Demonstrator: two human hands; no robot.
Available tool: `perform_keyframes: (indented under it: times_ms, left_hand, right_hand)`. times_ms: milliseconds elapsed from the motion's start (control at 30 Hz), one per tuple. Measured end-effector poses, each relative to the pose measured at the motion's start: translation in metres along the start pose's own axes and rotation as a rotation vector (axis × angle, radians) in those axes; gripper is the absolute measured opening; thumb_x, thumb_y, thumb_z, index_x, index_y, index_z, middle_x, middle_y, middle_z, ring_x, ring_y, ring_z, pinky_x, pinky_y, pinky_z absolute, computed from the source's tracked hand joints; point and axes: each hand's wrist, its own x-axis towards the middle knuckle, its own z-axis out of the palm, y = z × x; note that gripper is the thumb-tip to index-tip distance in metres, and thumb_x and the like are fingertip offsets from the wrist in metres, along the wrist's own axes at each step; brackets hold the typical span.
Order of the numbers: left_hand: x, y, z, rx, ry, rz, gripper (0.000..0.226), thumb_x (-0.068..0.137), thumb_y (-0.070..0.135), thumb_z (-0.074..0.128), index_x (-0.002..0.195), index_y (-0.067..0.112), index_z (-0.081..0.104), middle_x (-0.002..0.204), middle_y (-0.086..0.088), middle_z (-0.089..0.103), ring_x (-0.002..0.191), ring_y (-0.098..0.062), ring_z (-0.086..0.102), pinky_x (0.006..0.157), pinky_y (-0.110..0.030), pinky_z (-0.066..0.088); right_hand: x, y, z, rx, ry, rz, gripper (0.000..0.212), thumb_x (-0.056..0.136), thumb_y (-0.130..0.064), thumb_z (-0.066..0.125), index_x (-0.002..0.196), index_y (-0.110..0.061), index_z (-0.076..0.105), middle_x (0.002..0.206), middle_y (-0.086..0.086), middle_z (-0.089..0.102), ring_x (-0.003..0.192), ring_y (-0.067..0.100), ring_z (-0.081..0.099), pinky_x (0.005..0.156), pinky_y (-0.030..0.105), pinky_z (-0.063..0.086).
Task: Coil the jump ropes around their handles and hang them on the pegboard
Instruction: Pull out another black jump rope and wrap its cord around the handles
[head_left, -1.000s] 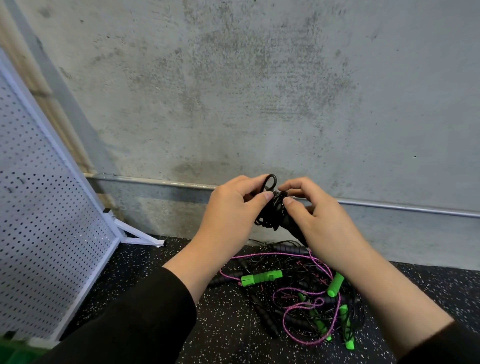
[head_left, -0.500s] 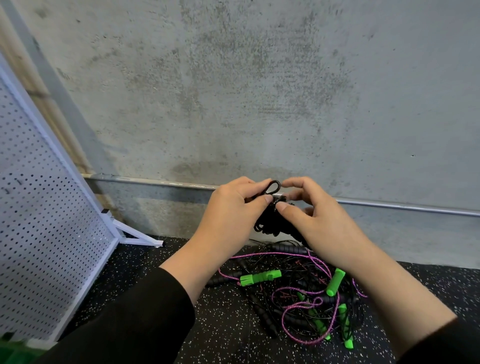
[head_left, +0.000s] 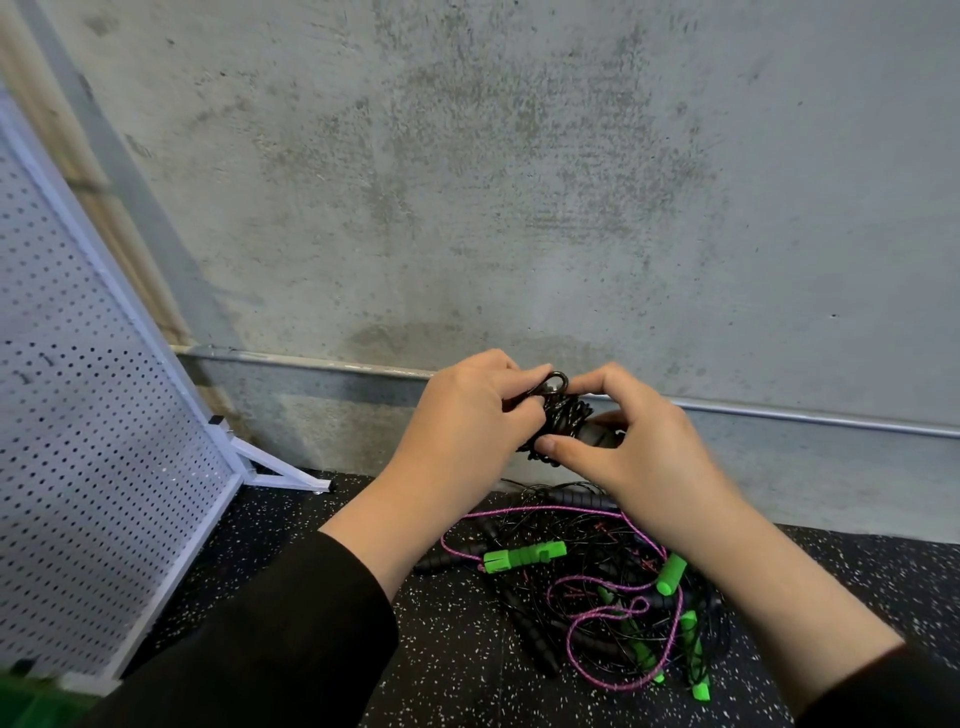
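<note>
I see my left hand (head_left: 462, 421) and right hand (head_left: 634, 447) both gripping a coiled black jump rope bundle (head_left: 563, 415) between them, its small loop (head_left: 557, 383) pinched at the fingertips. Below my hands lies a tangled pile of black, pink and green-handled ropes (head_left: 597, 587); a white perforated pegboard (head_left: 93, 467) leans far left of my left hand.

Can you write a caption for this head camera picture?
Both hands wind a black jump rope above a tangled rope pile.
</note>
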Motion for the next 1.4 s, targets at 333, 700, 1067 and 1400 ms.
perform_keyframes:
  times_ms: [333,700,1067,1400]
  left_hand:
    - [0.0,-0.003,-0.004,0.037,-0.006,-0.026,0.029,0.093,0.017,0.067,0.119,0.024,0.076,0.087,0.005,0.067,0.086,-0.014,0.061,0.078,-0.028,0.045]
    - [0.002,-0.005,-0.007,-0.42,-0.024,-0.238,0.027,0.093,0.013,0.07,0.115,0.028,0.076,0.071,0.0,0.075,0.063,-0.012,0.061,0.065,-0.025,0.053]
    - [-0.001,0.001,0.0,-0.508,-0.002,-0.243,0.031,0.093,0.01,0.071,0.122,0.021,0.073,0.092,0.001,0.078,0.076,-0.02,0.073,0.064,-0.026,0.054]
    - [0.001,0.005,-0.001,-0.674,0.061,-0.262,0.032,0.091,0.005,0.07,0.122,0.013,0.073,0.079,-0.005,0.075,0.068,-0.01,0.064,0.063,-0.024,0.047]
  right_hand:
    - [-0.001,0.001,0.001,-0.009,-0.005,0.004,0.039,0.072,-0.048,0.085,0.098,-0.046,0.055,0.079,-0.012,0.066,0.078,0.002,0.061,0.068,0.026,0.05]
    - [0.002,0.003,-0.002,-0.004,-0.139,-0.011,0.048,0.08,-0.051,0.074,0.121,-0.056,0.049,0.107,-0.017,0.065,0.07,0.005,0.061,0.07,0.026,0.051]
    - [0.002,0.001,0.002,-0.105,-0.135,0.049,0.023,0.091,-0.037,0.061,0.1,-0.046,0.042,0.079,0.002,0.069,0.062,0.017,0.059,0.071,0.047,0.055]
    - [0.003,-0.007,0.002,-0.008,-0.104,-0.001,0.018,0.092,-0.033,0.063,0.1,-0.042,0.049,0.089,-0.007,0.066,0.053,0.008,0.045,0.063,0.035,0.047]
